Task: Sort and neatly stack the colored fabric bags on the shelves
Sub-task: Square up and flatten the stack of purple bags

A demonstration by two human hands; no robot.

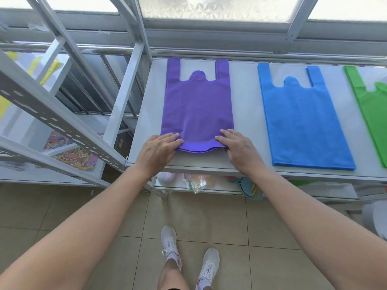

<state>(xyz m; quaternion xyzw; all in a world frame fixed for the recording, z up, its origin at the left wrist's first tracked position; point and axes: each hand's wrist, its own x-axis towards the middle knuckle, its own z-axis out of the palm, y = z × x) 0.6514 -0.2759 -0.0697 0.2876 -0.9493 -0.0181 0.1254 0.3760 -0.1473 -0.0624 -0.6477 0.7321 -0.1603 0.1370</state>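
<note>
A stack of purple fabric bags lies flat on the white shelf top, handles pointing toward the window. My left hand rests with straight fingers on the stack's near left corner. My right hand lies flat on the near right corner. To the right lies a blue bag stack, and a green bag stack runs off the right edge. Yellow bags show on the left rack behind its frame.
A grey metal rack frame stands at the left, with colourful printed items on its lower shelf. Under the white top, a lower shelf holds yarn, packets and a teal dustpan. Tiled floor and my white shoes are below.
</note>
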